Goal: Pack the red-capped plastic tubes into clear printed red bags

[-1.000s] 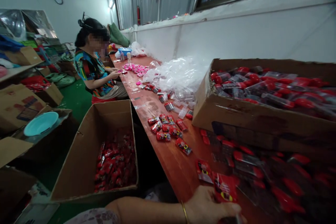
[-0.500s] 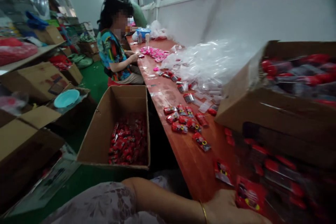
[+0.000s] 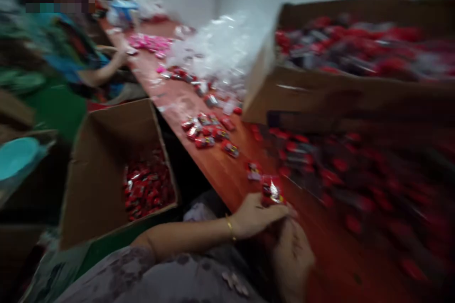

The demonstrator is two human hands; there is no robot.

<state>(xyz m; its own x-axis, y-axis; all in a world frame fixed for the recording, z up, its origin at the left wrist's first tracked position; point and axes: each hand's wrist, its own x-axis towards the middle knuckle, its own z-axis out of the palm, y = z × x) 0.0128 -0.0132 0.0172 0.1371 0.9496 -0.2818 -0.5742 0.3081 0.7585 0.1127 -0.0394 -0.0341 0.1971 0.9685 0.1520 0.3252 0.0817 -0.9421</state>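
Note:
My left hand (image 3: 254, 218), with a gold bangle at its wrist, is closed on a small shiny red printed packet (image 3: 272, 189) above the table edge. Close against it, my right hand (image 3: 295, 251) is blurred, with fingers curled together by the packet's lower end. What lies between those fingers is hidden. Just beyond the held packet lies another red packet (image 3: 253, 170) on the red-brown table (image 3: 234, 189). Farther along, several similar packets (image 3: 206, 130) sit in a loose group.
An open carton (image 3: 101, 175) holding red packets stands left of the table. On the table, a larger carton (image 3: 337, 97) holds red-capped items, with more scattered items (image 3: 337, 165) below. Behind are clear plastic bags (image 3: 223, 52) and pink pieces (image 3: 152, 45). A co-worker (image 3: 67, 52) sits beyond.
My view has swung right, so the cartons and co-worker appear farther left. My right hand has come into view beside the left, and the red packet is now between them.

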